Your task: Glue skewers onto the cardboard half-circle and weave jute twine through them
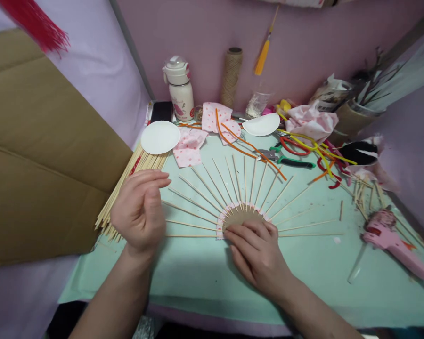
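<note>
A half-circle of brown cardboard (240,218) with a pink patterned fabric rim (220,225) lies on the table, and thin wooden sticks (212,187) spread out from it like a fan. My right hand (256,252) rests on the cardboard, its fingers flat and side by side, covering the lower right part. Raised over the left end of the fan is my left hand (139,207). Its upper fingers stretch to the right above the bent thumb, and nothing shows in it. Behind that hand lies a bundle of wooden sticks (151,161) beneath a white paper disc (160,137).
Green-handled cutting pliers (293,163), orange pipe cleaners (243,141) and dotted fabric pieces (189,147) lie behind the fan. A pink glue gun (392,242) lies at right. Along the back stand a white bottle (182,96) and a twine spool (231,77). Cardboard (49,155) leans at left.
</note>
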A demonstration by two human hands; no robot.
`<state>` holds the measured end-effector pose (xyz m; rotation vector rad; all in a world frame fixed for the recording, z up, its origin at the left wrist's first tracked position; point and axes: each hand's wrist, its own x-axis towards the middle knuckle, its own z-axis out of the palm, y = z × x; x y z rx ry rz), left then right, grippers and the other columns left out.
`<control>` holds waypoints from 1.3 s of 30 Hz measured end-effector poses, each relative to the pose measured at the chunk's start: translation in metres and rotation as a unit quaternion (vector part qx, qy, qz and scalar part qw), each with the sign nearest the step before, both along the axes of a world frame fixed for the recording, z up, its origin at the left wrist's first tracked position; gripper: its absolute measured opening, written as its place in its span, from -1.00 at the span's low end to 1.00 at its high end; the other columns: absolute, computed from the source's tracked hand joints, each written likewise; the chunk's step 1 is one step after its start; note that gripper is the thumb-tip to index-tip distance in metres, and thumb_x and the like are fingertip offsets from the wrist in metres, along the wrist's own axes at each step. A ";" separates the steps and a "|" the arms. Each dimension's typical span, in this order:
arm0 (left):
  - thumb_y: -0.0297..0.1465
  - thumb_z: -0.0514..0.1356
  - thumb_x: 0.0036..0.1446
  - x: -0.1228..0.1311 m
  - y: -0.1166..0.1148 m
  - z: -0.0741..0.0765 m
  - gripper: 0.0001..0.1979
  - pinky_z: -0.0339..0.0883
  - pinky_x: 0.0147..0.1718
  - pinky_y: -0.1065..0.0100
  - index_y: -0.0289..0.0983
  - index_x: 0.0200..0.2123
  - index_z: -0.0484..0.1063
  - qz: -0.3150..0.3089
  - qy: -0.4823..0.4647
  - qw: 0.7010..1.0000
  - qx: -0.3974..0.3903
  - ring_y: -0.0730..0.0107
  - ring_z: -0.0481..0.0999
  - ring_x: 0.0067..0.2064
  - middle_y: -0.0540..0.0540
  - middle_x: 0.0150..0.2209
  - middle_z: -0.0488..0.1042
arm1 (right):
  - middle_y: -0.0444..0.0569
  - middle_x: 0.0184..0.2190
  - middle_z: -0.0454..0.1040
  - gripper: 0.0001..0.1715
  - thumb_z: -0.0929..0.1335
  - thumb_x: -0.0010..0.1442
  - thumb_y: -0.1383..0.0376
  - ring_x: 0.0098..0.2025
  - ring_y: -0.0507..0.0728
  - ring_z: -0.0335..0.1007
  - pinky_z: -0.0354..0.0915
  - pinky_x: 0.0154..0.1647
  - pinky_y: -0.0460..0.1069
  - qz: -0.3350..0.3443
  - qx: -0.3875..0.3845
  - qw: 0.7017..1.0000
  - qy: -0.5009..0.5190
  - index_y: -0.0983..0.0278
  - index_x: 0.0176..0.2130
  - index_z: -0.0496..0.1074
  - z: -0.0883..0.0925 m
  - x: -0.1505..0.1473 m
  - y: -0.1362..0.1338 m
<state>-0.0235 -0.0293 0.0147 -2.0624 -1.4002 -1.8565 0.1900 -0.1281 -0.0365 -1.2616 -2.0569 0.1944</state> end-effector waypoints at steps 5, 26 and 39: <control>-0.46 0.02 0.20 -0.009 0.006 0.009 -0.71 0.41 -0.24 0.08 -0.26 -0.47 0.49 0.049 -0.098 0.991 0.075 0.28 0.54 -0.31 -0.06 -0.45 0.51 | -0.08 -0.10 0.56 -0.73 0.32 0.24 0.35 -0.09 0.16 0.32 0.04 -0.01 0.13 0.016 -0.004 1.000 -0.001 0.24 -0.05 0.46 -0.003 -0.001 0.000; -0.48 -0.08 0.20 -0.009 0.017 0.014 -0.62 0.29 -0.37 0.16 -0.22 -0.58 0.40 0.070 -0.209 0.962 0.158 0.28 0.47 -0.41 -0.09 -0.55 0.38 | -0.07 -0.14 0.57 -0.75 0.30 0.26 0.34 -0.11 0.17 0.33 0.05 -0.02 0.14 -0.003 -0.004 1.000 -0.001 0.23 -0.09 0.49 -0.002 -0.002 0.000; -0.54 -0.09 0.11 -0.005 0.019 0.013 -0.64 0.28 -0.40 0.22 -0.35 -0.59 0.42 0.030 -0.225 0.960 0.165 0.30 0.47 -0.43 -0.13 -0.56 0.41 | -0.08 -0.11 0.56 -0.74 0.31 0.24 0.35 -0.07 0.13 0.32 0.06 -0.04 0.09 0.016 -0.006 1.000 -0.020 0.24 -0.07 0.49 -0.004 -0.001 0.001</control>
